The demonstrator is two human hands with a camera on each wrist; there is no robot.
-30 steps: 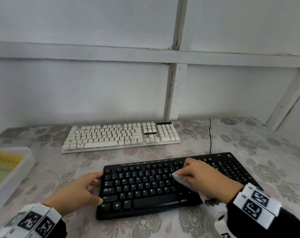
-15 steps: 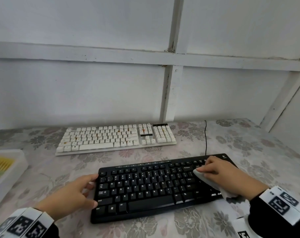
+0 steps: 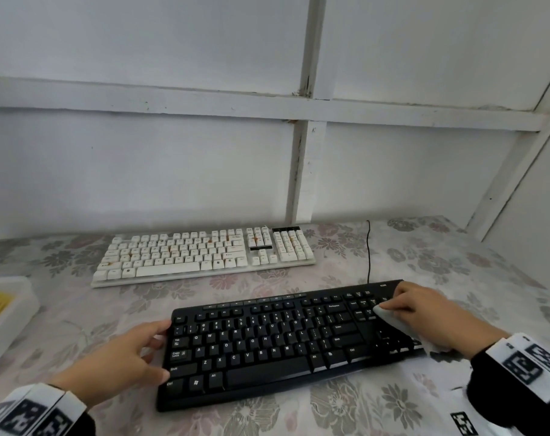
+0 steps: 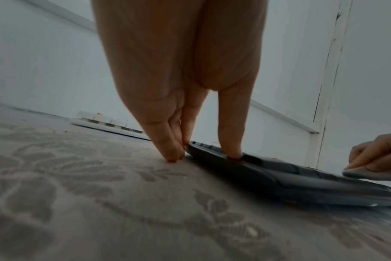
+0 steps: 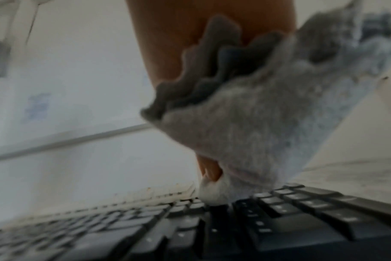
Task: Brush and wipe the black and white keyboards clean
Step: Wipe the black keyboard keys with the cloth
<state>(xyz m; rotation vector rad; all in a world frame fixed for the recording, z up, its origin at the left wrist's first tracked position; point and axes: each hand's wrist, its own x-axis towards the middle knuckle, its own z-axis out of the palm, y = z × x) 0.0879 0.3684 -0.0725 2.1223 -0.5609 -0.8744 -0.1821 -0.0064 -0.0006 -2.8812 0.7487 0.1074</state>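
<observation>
- The black keyboard (image 3: 286, 341) lies on the counter (image 3: 456, 265), close to the person. The counter has a flowery cover.
- The white keyboard (image 3: 204, 253) lies farther back, near the wall (image 3: 141, 168). It does not touch the black one. Some of its keys have orange spots.
- The left hand (image 3: 122, 363) is at the left end of the black keyboard. Its fingers (image 4: 165, 150) are straight. Some tips rest on the counter right at the keyboard's edge, and one fingertip presses down on the keyboard. This grip is not closed on anything.
- The right hand (image 3: 430, 313) is over the right end of the black keyboard. Its grip is curled round a white cloth (image 5: 268, 137). The cloth is pushed down on the keys there. Part of the cloth hangs back under the hand.
- A thin black cable (image 3: 369, 253) runs from the back of the black keyboard toward the wall.
- A white tray (image 3: 12, 313) sits at the left edge of the counter. Something yellow is inside it.
</observation>
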